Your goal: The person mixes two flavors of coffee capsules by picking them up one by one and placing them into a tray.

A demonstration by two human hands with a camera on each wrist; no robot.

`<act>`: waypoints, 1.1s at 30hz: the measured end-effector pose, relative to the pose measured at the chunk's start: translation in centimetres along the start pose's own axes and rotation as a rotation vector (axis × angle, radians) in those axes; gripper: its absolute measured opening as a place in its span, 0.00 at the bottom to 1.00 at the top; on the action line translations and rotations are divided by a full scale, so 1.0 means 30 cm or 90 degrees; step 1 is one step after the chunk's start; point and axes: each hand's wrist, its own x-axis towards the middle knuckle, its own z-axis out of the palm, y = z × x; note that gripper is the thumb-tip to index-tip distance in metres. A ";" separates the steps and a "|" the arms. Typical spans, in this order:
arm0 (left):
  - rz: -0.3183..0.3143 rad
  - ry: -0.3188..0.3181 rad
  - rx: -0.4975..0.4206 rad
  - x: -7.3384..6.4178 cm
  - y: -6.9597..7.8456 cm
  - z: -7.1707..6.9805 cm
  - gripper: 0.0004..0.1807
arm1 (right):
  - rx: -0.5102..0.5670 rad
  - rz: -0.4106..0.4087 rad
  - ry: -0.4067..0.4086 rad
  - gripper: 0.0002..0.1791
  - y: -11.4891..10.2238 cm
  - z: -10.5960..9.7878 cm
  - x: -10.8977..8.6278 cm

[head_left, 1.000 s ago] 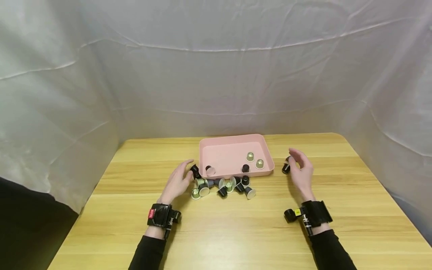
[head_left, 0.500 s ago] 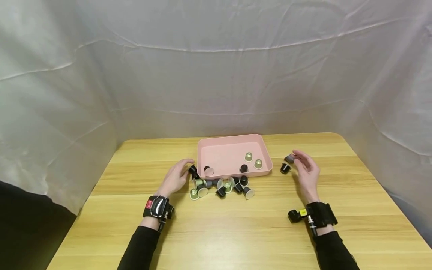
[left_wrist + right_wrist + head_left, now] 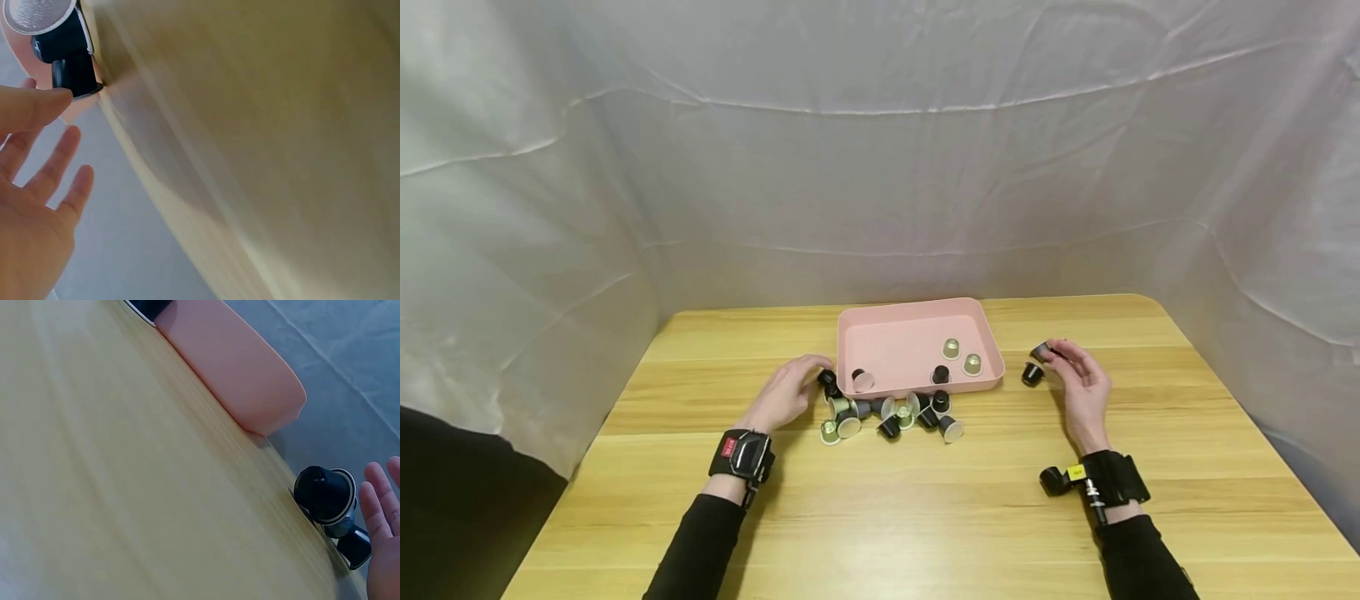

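Note:
At the left end of a loose row of coffee capsules, my left hand (image 3: 784, 393) is beside two black capsules (image 3: 829, 383). In the left wrist view its thumb tip lies right at one black capsule (image 3: 74, 74), and the other fingers (image 3: 76, 187) are spread loosely. On the right, my right hand (image 3: 1081, 392) is next to a grey capsule (image 3: 1041, 352) and a black capsule (image 3: 1032, 373). The right wrist view shows its fingers (image 3: 375, 500) fairly straight beside the black capsule (image 3: 322, 494), with a further black capsule (image 3: 355, 547) partly behind them.
A pink tray (image 3: 895, 312) stands at the table's back middle, holding several capsules, among them a gold-green capsule (image 3: 972, 364). More capsules lie along its front edge, including a grey capsule (image 3: 951, 429). A pale cloth (image 3: 880, 192) hangs behind the wooden table (image 3: 880, 517).
My right hand has drawn right, away from the grey and black capsules, uncovering them, then edged back toward the grey one. My left hand has shifted slightly left beside the black capsules.

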 end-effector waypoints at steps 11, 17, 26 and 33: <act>0.048 -0.013 0.032 0.015 -0.005 -0.007 0.29 | 0.016 -0.003 -0.022 0.24 0.005 -0.016 -0.004; 0.026 -0.002 0.069 0.019 0.002 -0.006 0.26 | 0.023 -0.004 -0.022 0.24 0.007 -0.013 -0.004; -0.017 -0.027 0.091 0.015 0.016 -0.010 0.23 | -0.005 0.002 -0.007 0.23 0.009 -0.014 -0.006; -0.024 -0.030 0.087 0.015 0.011 -0.002 0.23 | -0.028 0.015 0.000 0.22 0.005 -0.016 -0.008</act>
